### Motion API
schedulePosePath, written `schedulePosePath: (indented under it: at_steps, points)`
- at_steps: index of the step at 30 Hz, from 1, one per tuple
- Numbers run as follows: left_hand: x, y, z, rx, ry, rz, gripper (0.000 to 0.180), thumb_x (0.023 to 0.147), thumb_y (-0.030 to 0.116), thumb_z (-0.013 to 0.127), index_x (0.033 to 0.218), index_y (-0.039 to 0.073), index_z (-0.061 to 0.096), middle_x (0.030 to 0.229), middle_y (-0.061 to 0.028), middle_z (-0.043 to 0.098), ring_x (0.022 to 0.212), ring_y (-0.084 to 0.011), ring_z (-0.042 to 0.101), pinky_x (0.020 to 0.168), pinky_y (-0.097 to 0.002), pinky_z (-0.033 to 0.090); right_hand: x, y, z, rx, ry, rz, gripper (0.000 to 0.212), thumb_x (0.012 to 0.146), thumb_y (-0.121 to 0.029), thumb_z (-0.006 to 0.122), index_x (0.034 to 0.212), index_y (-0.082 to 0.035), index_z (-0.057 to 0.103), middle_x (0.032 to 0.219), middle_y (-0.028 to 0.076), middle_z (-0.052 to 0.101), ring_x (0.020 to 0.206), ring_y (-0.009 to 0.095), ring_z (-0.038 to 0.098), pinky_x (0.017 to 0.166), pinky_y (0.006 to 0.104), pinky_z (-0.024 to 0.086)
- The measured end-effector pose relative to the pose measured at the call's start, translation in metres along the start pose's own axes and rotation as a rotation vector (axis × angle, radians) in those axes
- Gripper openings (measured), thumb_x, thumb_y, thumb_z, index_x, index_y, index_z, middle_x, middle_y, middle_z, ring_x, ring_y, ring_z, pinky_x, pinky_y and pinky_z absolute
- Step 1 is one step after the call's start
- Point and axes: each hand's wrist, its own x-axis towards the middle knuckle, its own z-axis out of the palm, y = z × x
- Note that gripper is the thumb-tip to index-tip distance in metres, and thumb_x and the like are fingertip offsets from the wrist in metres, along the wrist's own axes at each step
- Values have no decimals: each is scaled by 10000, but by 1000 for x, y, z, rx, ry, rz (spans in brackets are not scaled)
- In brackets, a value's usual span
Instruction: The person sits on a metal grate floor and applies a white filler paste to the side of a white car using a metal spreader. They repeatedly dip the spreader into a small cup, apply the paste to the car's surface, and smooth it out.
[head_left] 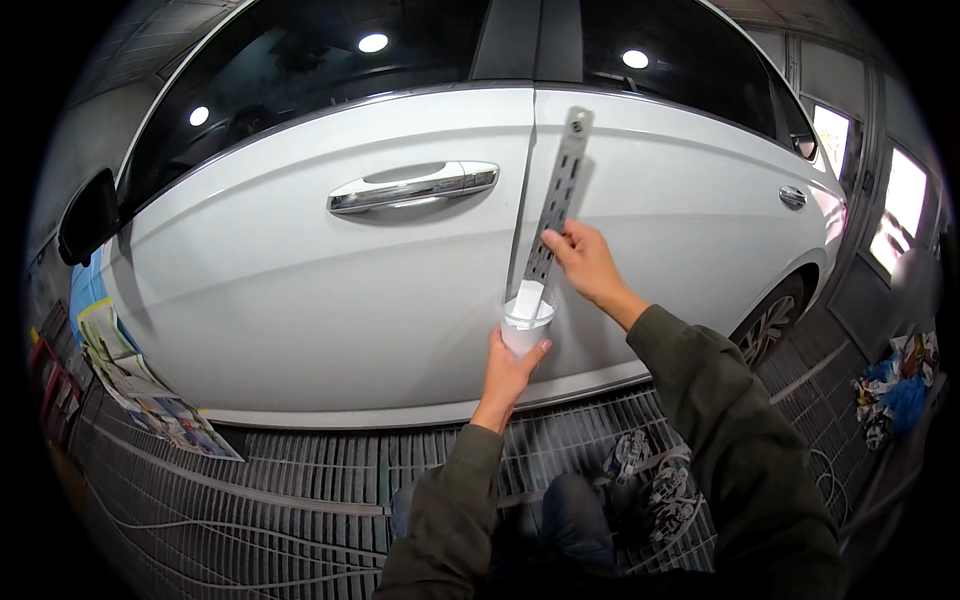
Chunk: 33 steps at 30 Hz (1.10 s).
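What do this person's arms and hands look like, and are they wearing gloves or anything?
No gloves: the left hand and the right hand are bare. Both forearms are covered by long, loose sleeves of dark olive-green cloth, ending plainly at the wrists. No watch, rings or markings show.

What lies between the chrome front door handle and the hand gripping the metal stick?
In the head view, between the chrome front door handle and the right hand lies bare white door panel, crossed by the dark door gap.

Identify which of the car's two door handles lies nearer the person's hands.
The large chrome front-door handle, just left of the raised metal ruler; the rear-door handle is small, far right near the car's tail.
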Motion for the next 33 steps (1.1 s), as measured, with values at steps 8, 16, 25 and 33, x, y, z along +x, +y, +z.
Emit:
schedulePosePath:
  at_steps: [8,16,25,33]
  points:
    - [2,2,3,12,51,34,687,768,209,841,1262,-55,443,1152,-150,594,1029,-213,587,906,-340,482,26,-17,-12,103,-19,95,364,940,-264,645,701,-19,519,586,-4,487,545,80,420,505,297,364]
    - [-2,15,11,47,70,-8,705,756,205,843,1269,-69,443,1146,-159,600,1022,-217,594,886,-344,487,66,-35,-28,100,-90,-10,323,953,-269,631,752,-27,557,630,-28,479,590,71,419,526,275,360]
    - [5,11,14,31,53,-19,731,761,187,826,1308,-70,415,1176,-176,586,1036,-230,594,880,-343,495,78,-38,-27,24,-106,-131,298,982,-303,600,806,-62,589,630,-69,427,572,46,361,517,238,296]
    - [2,6,14,5,70,-12,748,767,184,815,1338,-62,399,1220,-174,566,1087,-234,576,925,-345,476,80,-38,-26,31,-160,-148,324,982,-351,598,810,-77,610,640,-65,463,597,38,398,561,220,325]
